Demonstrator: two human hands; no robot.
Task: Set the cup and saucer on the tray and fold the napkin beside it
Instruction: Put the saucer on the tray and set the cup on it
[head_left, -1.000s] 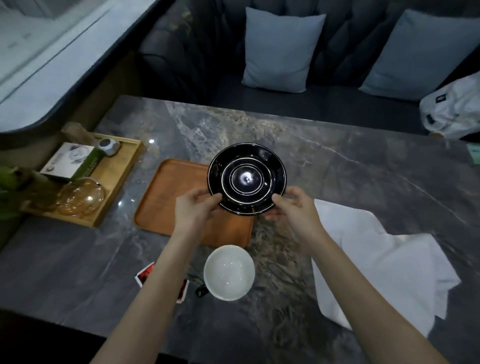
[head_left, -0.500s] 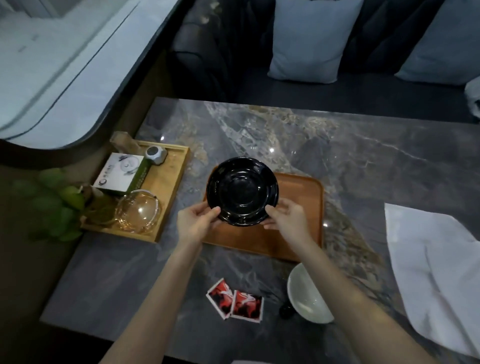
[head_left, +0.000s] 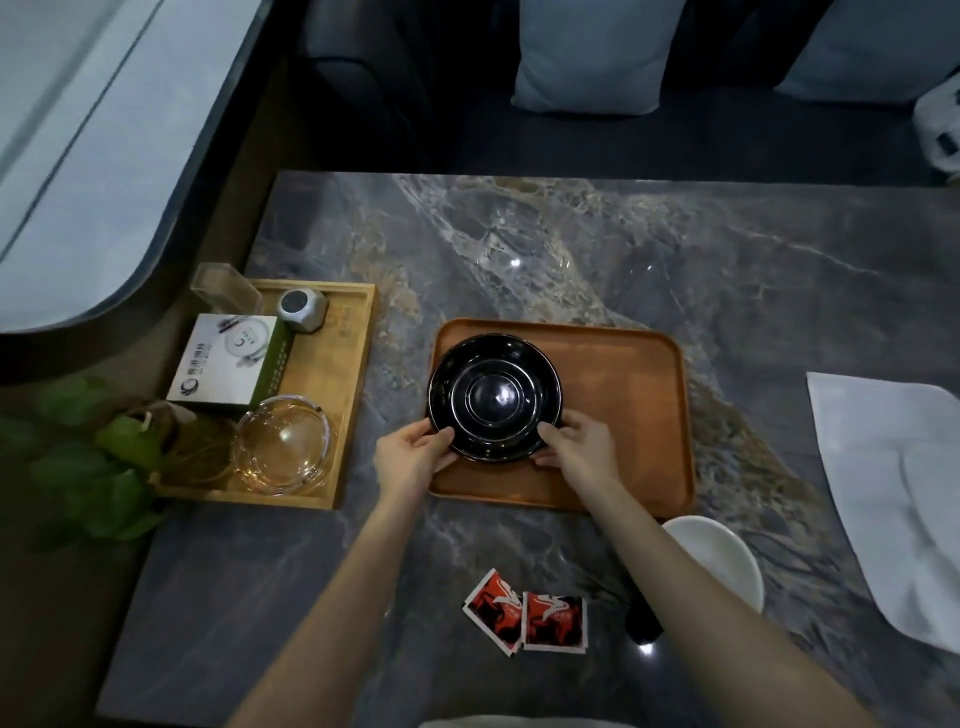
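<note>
Two hands grip the black saucer for me, the left hand on its near-left rim and the right hand on its near-right rim, over the left part of the orange tray. I see the white cup on the tabletop just beside the tray's near-right corner, and the napkin lying unfolded further right.

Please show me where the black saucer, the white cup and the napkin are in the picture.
black saucer (head_left: 494, 396): head view, on its glossy centre well.
white cup (head_left: 727, 564): head view, on its white inside, right of the forearm.
napkin (head_left: 893, 499): head view, on the flat cloth at the table's right edge.
</note>
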